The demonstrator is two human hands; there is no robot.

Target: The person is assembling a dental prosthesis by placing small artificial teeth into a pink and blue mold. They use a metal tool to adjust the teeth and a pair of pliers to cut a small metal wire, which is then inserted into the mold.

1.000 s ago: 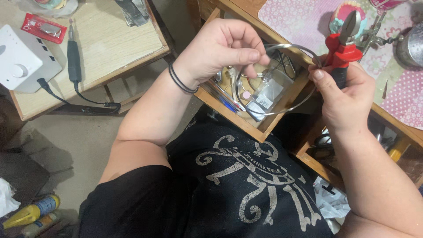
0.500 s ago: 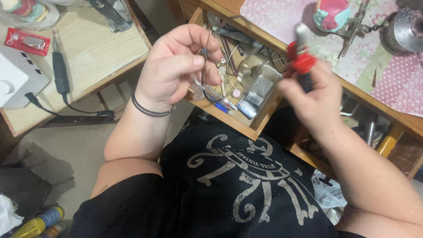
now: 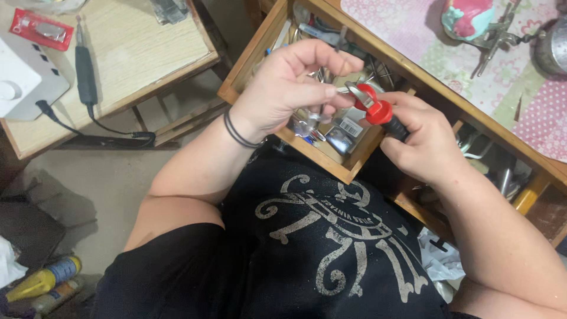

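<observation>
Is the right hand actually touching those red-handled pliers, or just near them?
Touching. In the head view, the right hand is wrapped around the dark grip of the red-handled pliers, fingers closed over it with no gap, while the left hand pinches thin wire at the tool's tip.

Soft, even indoor light fills the head view, moderately bright, with no harsh glare. It falls brightest on the pale side table (image 3: 127, 44) at the upper left and on the patterned cloth (image 3: 413, 35) at the upper right. The floor (image 3: 77, 195) near the lower left corner sits dim, with soft-edged shadows. The left hand (image 3: 289, 88) casts shade into the open drawer (image 3: 248, 71), whose contents blur slightly. Straight edges bow a little toward the frame's borders.
</observation>
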